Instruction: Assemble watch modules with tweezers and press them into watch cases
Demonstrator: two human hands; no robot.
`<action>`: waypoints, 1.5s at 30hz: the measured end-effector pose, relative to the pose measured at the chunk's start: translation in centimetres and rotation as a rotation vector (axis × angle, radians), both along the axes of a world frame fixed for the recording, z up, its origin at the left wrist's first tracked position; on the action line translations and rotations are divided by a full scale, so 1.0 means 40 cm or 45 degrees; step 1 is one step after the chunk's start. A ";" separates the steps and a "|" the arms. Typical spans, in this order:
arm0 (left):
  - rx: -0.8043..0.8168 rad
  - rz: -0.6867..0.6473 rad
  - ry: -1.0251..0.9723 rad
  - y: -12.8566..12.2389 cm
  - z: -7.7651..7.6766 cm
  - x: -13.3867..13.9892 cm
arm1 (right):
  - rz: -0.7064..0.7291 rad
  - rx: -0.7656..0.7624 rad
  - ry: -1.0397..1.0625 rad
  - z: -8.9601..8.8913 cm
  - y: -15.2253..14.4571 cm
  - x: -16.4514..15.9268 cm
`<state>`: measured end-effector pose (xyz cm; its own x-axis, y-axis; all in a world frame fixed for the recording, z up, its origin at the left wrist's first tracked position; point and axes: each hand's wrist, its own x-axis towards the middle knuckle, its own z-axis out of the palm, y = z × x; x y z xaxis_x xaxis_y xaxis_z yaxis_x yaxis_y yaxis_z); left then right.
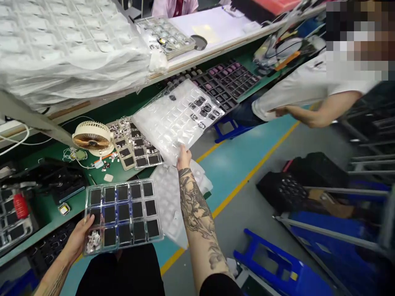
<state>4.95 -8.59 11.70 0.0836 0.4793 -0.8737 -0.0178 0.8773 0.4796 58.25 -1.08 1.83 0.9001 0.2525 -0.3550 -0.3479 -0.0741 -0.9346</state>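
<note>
My left hand (80,233) is closed on the left edge of a clear compartment tray (139,212). Dark squares fill most of its compartments, and small white scraps (93,241) lie heaped in the near left one. My right hand (184,158) reaches forward and grips the near corner of a translucent white blister tray (163,119). Several small dark pieces (205,110) sit toward that tray's right side. Beneath my right forearm another white molded tray (169,201) hangs over the bench edge, partly hidden.
A small cream fan (93,137) stands on the green bench beside trays of dark squares (143,152). White trays (61,49) are stacked on the upper shelf. A co-worker (308,86) is at the right. Blue stools (277,263) stand on the floor.
</note>
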 end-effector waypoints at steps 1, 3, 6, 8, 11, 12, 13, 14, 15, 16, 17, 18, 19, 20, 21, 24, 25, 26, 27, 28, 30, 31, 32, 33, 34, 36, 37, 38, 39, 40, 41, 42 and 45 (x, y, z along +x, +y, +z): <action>-0.013 0.001 0.031 0.006 0.007 0.020 | -0.052 -0.020 0.000 -0.017 0.024 0.013; -0.032 -0.005 0.059 0.018 0.025 0.063 | -0.139 -0.068 0.021 -0.034 0.046 0.037; -0.059 -0.035 0.033 0.037 0.044 0.125 | -0.160 -0.119 0.027 -0.028 0.044 0.104; -0.091 -0.062 -0.004 0.048 0.044 0.158 | -0.122 -0.159 0.005 -0.017 0.032 0.167; -0.137 -0.076 -0.050 0.059 0.027 0.191 | -0.017 -0.226 -0.091 0.008 0.001 0.239; -0.148 -0.071 -0.058 0.061 0.018 0.198 | 0.028 -0.247 -0.143 0.020 -0.015 0.246; -0.156 -0.061 -0.062 0.062 0.009 0.202 | 0.073 -0.268 -0.210 0.036 -0.034 0.242; -0.163 -0.049 -0.060 0.062 0.001 0.205 | 0.115 -0.290 -0.290 0.055 -0.055 0.227; -0.169 -0.034 -0.053 0.062 -0.007 0.206 | 0.157 -0.311 -0.383 0.076 -0.075 0.201; -0.174 -0.019 -0.044 0.062 -0.013 0.207 | 0.206 -0.331 -0.484 0.099 -0.092 0.165; -0.177 -0.006 -0.036 0.063 -0.019 0.206 | 0.269 -0.350 -0.588 0.121 -0.103 0.121; -0.178 0.005 -0.032 0.063 -0.023 0.205 | 0.362 -0.364 -0.688 0.141 -0.104 0.073; -0.175 0.014 -0.035 0.063 -0.026 0.203 | 0.491 -0.373 -0.777 0.156 -0.093 0.023; -0.171 0.019 -0.043 0.063 -0.029 0.200 | 0.653 -0.379 -0.857 0.166 -0.071 -0.026; -0.166 0.023 -0.054 0.063 -0.032 0.198 | 0.845 -0.382 -0.926 0.171 -0.038 -0.070; -0.150 0.039 -0.078 0.061 -0.038 0.189 | 1.247 -0.506 -1.094 0.159 0.095 -0.156; -0.145 0.047 -0.082 0.061 -0.040 0.185 | 1.319 -0.584 -1.135 0.153 0.139 -0.169; -0.140 0.055 -0.086 0.060 -0.041 0.180 | 1.369 -0.672 -1.170 0.148 0.176 -0.177; -0.132 0.065 -0.092 0.059 -0.041 0.175 | 1.405 -0.762 -1.197 0.146 0.207 -0.181; -0.122 0.076 -0.099 0.058 -0.041 0.169 | 1.431 -0.851 -1.219 0.147 0.231 -0.183; -0.099 0.103 -0.108 0.057 -0.039 0.154 | 1.469 -1.017 -1.245 0.155 0.261 -0.190; -0.088 0.120 -0.109 0.056 -0.038 0.146 | 1.487 -1.091 -1.252 0.161 0.271 -0.195; -0.080 0.137 -0.109 0.056 -0.035 0.138 | 1.507 -1.159 -1.254 0.168 0.278 -0.200; -0.073 0.155 -0.108 0.055 -0.033 0.131 | 1.527 -1.219 -1.254 0.174 0.285 -0.206; -0.068 0.173 -0.109 0.055 -0.032 0.124 | 1.546 -1.271 -1.254 0.180 0.291 -0.213; -0.059 0.212 -0.110 0.054 -0.030 0.111 | 1.574 -1.356 -1.257 0.190 0.301 -0.223; -0.055 0.234 -0.111 0.052 -0.031 0.106 | 1.583 -1.389 -1.262 0.194 0.305 -0.227; -0.052 0.256 -0.111 0.051 -0.032 0.101 | 1.590 -1.416 -1.267 0.197 0.307 -0.229; -0.048 0.278 -0.112 0.049 -0.035 0.097 | 1.599 -1.437 -1.273 0.200 0.308 -0.230; -0.045 0.302 -0.112 0.047 -0.038 0.093 | 1.608 -1.454 -1.279 0.202 0.307 -0.230; -0.043 0.325 -0.112 0.045 -0.041 0.089 | 1.616 -1.467 -1.283 0.204 0.307 -0.229; -0.042 0.347 -0.112 0.044 -0.045 0.085 | 1.623 -1.479 -1.286 0.206 0.305 -0.228; -0.048 0.410 -0.092 0.041 -0.056 0.076 | 1.625 -1.509 -1.265 0.206 0.302 -0.224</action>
<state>8.00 -6.95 9.45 -0.0045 0.4585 -0.8887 -0.3296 0.8383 0.4342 49.28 11.00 10.06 0.3766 0.8448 -0.3801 0.9054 -0.4225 -0.0421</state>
